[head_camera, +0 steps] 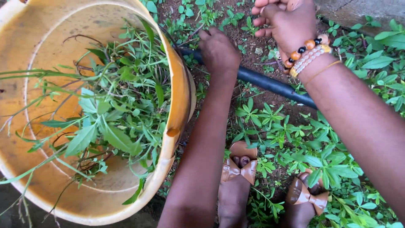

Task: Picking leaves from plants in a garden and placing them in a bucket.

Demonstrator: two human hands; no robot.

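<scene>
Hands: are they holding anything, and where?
Cannot be told. The left hand reaches into small weeds by the black hose; its fingertips are hidden. The right hand looks loosely curled, apparently empty.

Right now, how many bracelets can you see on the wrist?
3, all on the right wrist beside the right hand: a brown-and-black beaded bracelet nearest the hand, a pale beaded bracelet behind it, then a thin orange band. The left wrist looks bare.

bare soil (257, 44) — stone edge (358, 10)
</scene>
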